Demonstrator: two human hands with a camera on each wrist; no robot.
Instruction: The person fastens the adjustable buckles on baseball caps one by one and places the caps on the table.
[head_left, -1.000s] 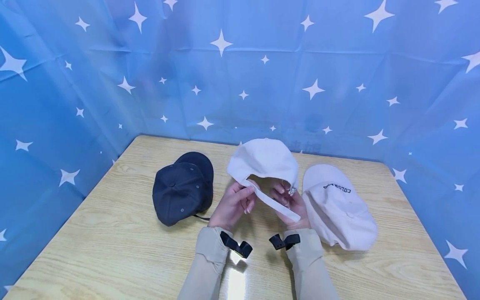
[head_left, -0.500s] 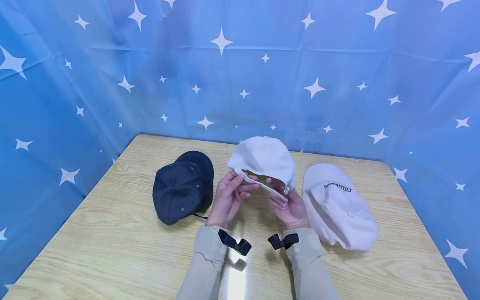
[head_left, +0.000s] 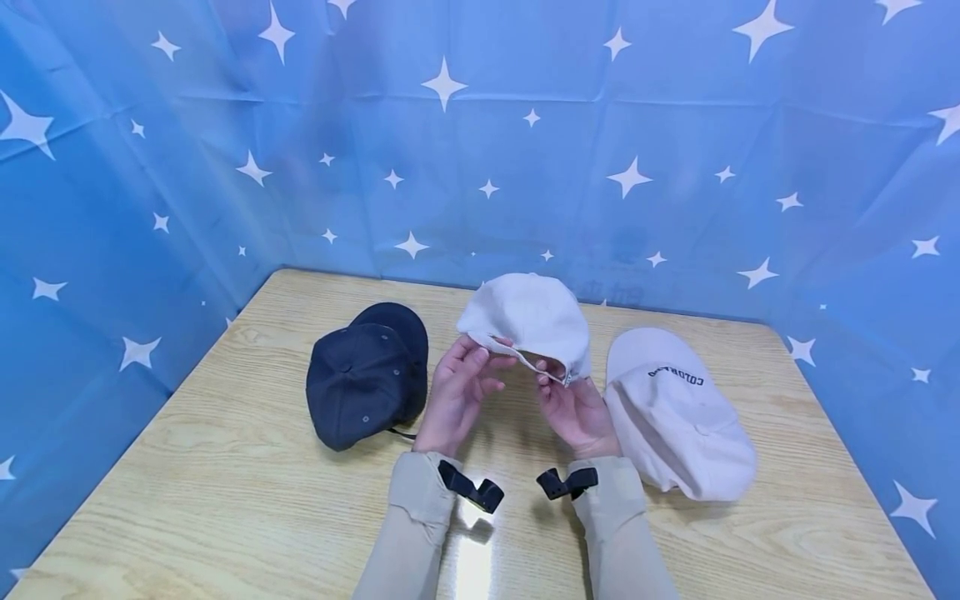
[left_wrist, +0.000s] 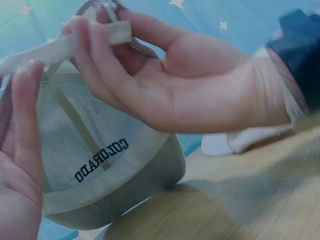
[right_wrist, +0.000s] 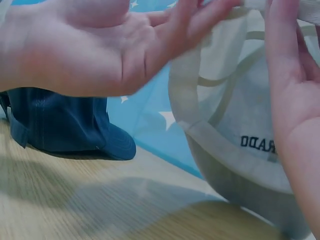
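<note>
A white baseball cap point(head_left: 525, 312) is held up off the table by both hands, its back opening facing me. My left hand point(head_left: 453, 396) pinches the left part of its back strap between thumb and fingers. My right hand point(head_left: 573, 412) grips the right side by the metal buckle point(head_left: 568, 377). In the left wrist view the strap point(left_wrist: 47, 52) runs between the hands, and its end pokes out among the right fingers. Mirrored COLORADO stitching point(left_wrist: 102, 160) shows inside the crown. How the strap passes through the buckle is hidden by fingers.
On the wooden table point(head_left: 225, 467), a dark navy cap point(head_left: 356, 387) lies left of the hands. Close beside the right hand lies a pale cap point(head_left: 697, 429) with COLORADO lettering. A blue star-patterned curtain point(head_left: 480, 142) surrounds the table's back and sides.
The strap's loose end, hanging over the right palm earlier, has been brought up to the buckle. The right fingers have shifted onto it, and the left hand has risen slightly.
</note>
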